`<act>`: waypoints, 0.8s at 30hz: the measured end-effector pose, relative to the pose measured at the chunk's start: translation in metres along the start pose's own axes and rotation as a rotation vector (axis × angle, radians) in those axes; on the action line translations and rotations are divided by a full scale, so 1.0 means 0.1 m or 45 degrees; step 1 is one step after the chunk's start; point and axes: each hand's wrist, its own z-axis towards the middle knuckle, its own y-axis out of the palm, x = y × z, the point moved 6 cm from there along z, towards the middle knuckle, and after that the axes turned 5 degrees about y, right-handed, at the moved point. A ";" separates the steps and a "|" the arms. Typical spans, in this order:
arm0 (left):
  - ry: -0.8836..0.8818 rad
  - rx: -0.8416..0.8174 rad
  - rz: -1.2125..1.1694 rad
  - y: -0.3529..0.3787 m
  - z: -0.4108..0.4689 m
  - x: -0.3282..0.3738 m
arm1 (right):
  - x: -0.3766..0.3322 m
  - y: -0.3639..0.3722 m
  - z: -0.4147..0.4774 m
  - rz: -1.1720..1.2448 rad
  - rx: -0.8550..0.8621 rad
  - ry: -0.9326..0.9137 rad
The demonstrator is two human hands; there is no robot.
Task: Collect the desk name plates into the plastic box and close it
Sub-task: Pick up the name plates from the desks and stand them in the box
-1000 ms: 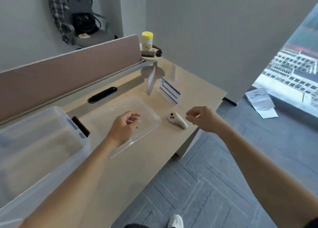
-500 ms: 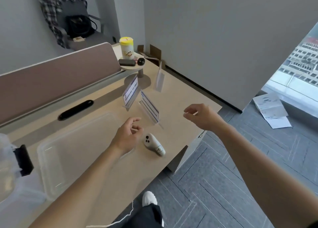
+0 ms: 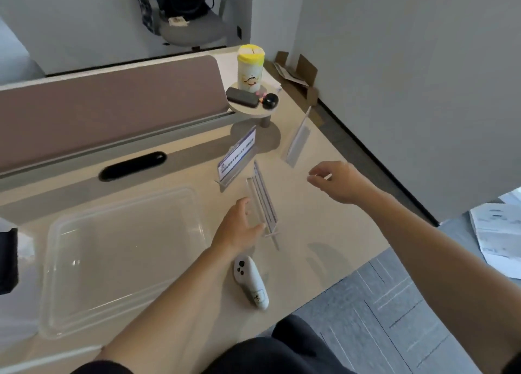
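Three clear acrylic name plates stand on the desk. One with a blue and white card (image 3: 238, 155) is near the divider, one seen edge-on (image 3: 263, 201) is in the middle, and one (image 3: 298, 139) is at the far right. My left hand (image 3: 239, 227) is open right beside the middle plate, thumb at its base. Past that plate my right hand (image 3: 335, 179) hovers over the desk, fingers loosely curled and holding nothing. The box's clear lid (image 3: 56, 311) lies flat to the left. Only the plastic box's black latch (image 3: 8, 261) shows at the left edge.
A white controller (image 3: 251, 280) lies near the desk's front edge, under my left wrist. A yellow-lidded canister (image 3: 251, 69) and a black case (image 3: 242, 97) sit on a small round shelf. The brown divider (image 3: 112, 103) bounds the back. Papers (image 3: 496, 238) lie on the floor at right.
The view has swung right, taking the box almost out of sight. My left hand moved off the lid to the middle plate. My right hand moved forward over the desk.
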 end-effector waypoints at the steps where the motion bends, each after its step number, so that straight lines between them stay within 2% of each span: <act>1: -0.028 -0.004 0.033 0.02 0.05 0.00 | -0.04 0.03 0.17 -0.023 -0.028 -0.037; 5: -0.147 0.002 0.090 0.14 0.22 0.02 | -0.26 0.18 0.81 -0.036 -0.169 -0.220; 10: -0.644 0.296 -0.536 0.40 0.38 -0.10 | -0.49 0.55 1.38 -0.066 -0.398 -0.406; 13: -0.889 0.371 -0.828 0.68 0.40 -0.04 | -0.52 0.71 1.56 -0.002 -0.507 -0.490; 16: -1.004 0.451 -1.006 0.88 0.43 0.02 | -0.52 0.88 1.70 0.089 -0.618 -0.527; 20: -0.977 0.588 -0.951 1.00 0.48 -0.03 | -0.48 1.16 1.83 0.146 -0.824 -0.510; 24: -0.940 0.511 -0.529 0.97 0.54 0.02 | -0.51 1.37 1.93 0.178 -0.945 -0.541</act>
